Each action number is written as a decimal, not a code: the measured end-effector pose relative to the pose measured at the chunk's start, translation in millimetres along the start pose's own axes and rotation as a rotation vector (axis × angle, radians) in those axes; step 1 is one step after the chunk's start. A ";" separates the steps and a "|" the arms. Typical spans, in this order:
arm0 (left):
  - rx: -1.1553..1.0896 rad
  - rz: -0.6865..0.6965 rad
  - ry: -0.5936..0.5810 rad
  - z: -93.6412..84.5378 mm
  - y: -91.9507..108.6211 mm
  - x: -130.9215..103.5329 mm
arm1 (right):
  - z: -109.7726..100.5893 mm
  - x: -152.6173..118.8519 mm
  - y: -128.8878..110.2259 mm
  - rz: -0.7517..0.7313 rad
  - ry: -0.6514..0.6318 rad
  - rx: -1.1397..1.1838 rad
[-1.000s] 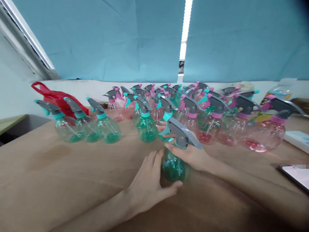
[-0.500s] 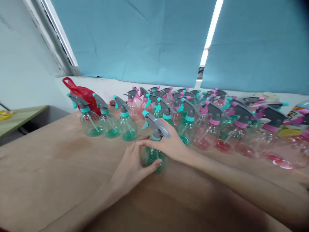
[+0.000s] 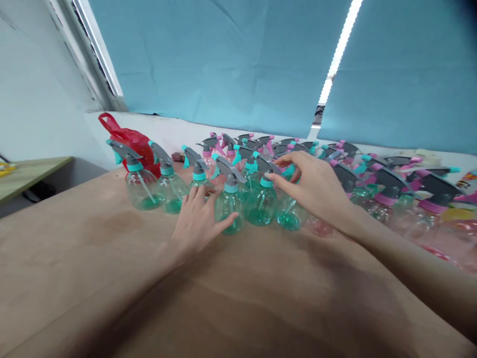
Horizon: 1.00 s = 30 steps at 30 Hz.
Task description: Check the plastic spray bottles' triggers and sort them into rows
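Note:
My left hand [image 3: 199, 216] cups a green-tinted spray bottle [image 3: 231, 206] low on its left side, thumb across its front and index finger by its left wall. The bottle stands upright, with a grey head and turquoise collar. My right hand [image 3: 315, 181] is at the head of the neighbouring green spray bottle [image 3: 263, 201], thumb and forefinger apart, thumb tip close to its collar; I cannot tell if they touch. Behind my left fingers, another green spray bottle [image 3: 199, 176] is partly hidden. Below my right hand stands one more green spray bottle [image 3: 288, 216].
Two green spray bottles [image 3: 143, 191] stand further left, before a red plastic bag [image 3: 130, 136]. Several pink and green spray bottles [image 3: 395, 191] crowd the right and back of the wooden table [image 3: 112, 258]. A blue curtain [image 3: 223, 64] hangs behind.
The bottle in my hands has moved away from me into line with the row. My right hand has let go of its head and shifted right, to the neighbouring bottle.

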<state>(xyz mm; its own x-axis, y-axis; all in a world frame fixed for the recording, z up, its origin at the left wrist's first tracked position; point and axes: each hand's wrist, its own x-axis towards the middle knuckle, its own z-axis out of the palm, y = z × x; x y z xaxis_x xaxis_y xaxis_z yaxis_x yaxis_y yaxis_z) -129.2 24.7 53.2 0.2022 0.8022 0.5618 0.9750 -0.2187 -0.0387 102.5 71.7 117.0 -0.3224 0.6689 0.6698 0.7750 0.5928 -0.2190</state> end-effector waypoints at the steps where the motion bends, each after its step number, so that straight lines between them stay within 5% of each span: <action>1: 0.017 0.007 -0.003 0.2 0.4 3.4 | 1.0 3.9 0.2 0.021 -0.012 -0.050; 8: 0.137 0.056 -0.030 8.4 -4.3 25.2 | 20.6 18.9 -3.6 0.132 -0.153 -0.176; 16: 0.155 0.081 0.018 14.0 -6.8 27.0 | 30.9 25.0 4.4 0.142 -0.143 -0.194; 25: 0.023 0.098 0.052 -2.7 15.3 -7.8 | 19.5 15.7 5.8 0.118 -0.123 -0.103; 30: -0.306 0.059 -0.111 1.0 40.1 -31.3 | -0.7 -3.1 -2.8 0.105 -0.139 -0.006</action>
<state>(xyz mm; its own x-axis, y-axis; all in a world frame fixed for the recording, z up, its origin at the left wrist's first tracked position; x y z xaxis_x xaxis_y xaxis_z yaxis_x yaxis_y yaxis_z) -96.4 -8.6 33.2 0.2830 0.8349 0.4721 0.8917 -0.4103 0.1912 101.7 67.6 116.0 -0.3114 0.7828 0.5388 0.8114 0.5141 -0.2780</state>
